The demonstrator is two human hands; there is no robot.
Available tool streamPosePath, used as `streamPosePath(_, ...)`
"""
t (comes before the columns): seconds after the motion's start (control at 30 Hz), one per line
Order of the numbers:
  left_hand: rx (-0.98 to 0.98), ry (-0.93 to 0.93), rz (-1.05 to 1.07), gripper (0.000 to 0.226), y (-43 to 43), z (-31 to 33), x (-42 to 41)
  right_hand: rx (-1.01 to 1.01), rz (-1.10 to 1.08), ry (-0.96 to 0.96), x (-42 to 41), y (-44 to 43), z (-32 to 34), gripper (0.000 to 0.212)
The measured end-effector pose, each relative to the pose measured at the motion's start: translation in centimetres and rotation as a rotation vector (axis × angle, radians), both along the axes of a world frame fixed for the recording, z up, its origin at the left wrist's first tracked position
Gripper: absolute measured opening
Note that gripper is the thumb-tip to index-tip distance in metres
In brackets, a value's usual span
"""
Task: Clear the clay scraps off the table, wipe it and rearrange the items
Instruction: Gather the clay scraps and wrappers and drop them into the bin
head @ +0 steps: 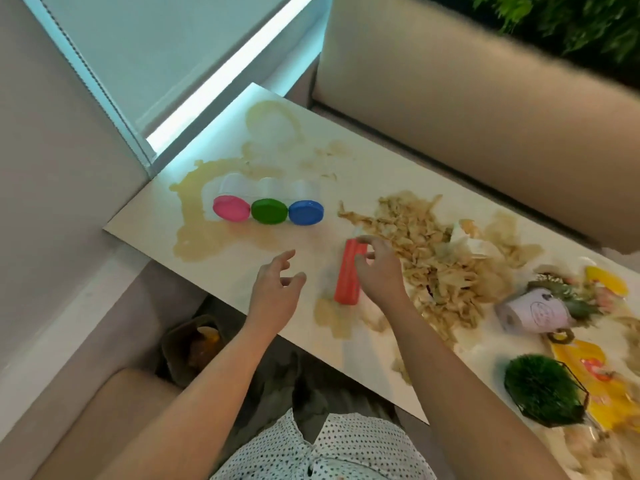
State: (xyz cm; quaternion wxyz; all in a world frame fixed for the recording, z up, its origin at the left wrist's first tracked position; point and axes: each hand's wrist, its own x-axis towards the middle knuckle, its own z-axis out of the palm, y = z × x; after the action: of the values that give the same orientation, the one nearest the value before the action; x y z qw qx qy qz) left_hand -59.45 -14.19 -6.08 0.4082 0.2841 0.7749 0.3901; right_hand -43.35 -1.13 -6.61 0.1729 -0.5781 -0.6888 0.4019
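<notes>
tubs [269, 211]: three, lids on (contents hidden)
left hand [275, 289]: fingers wide, empty
right hand [379, 271]: fingers curled over orange roller [348, 282], grip unclear

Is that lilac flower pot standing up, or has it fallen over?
Tipped over. The lilac pot lies on its side on the table, with its round base showing and its greenery sticking out sideways.

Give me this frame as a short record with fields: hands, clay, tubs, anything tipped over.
left hand: open, fingers spread, over the white table
right hand: at the orange-red cylinder, grip unclear
clay: heap of beige clay scraps right of the cylinder
tubs: pink-lidded tub, green-lidded tub, blue-lidded tub, side by side, lying down
tipped: lilac pot on its side
</notes>
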Motion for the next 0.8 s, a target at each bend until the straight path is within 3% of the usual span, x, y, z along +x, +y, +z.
streamPosePath(0.17,0.001,-0.046,-0.075,0.046,2.1,1.0,5.1,-0.045,-0.051,-0.192,4.4,5.5,-1.6,0.047)
streamPosePath(0.43,0.003,-0.063,-0.14,0.045,4.2,2.6,8.7,-0.089,0.15,-0.502,6.2,11.6,-4.1,0.07)
streamPosePath(0.57,-0.011,-0.07,-0.106,0.042,4.8,2.9,9.4,-0.043,0.225,-0.607,7.0,11.8,-4.9,0.063)
streamPosePath(0.8,-0.052,-0.066,-0.063,0.038,5.7,2.7,10.3,0.11,0.211,-0.498,8.5,12.6,-5.7,0.042)
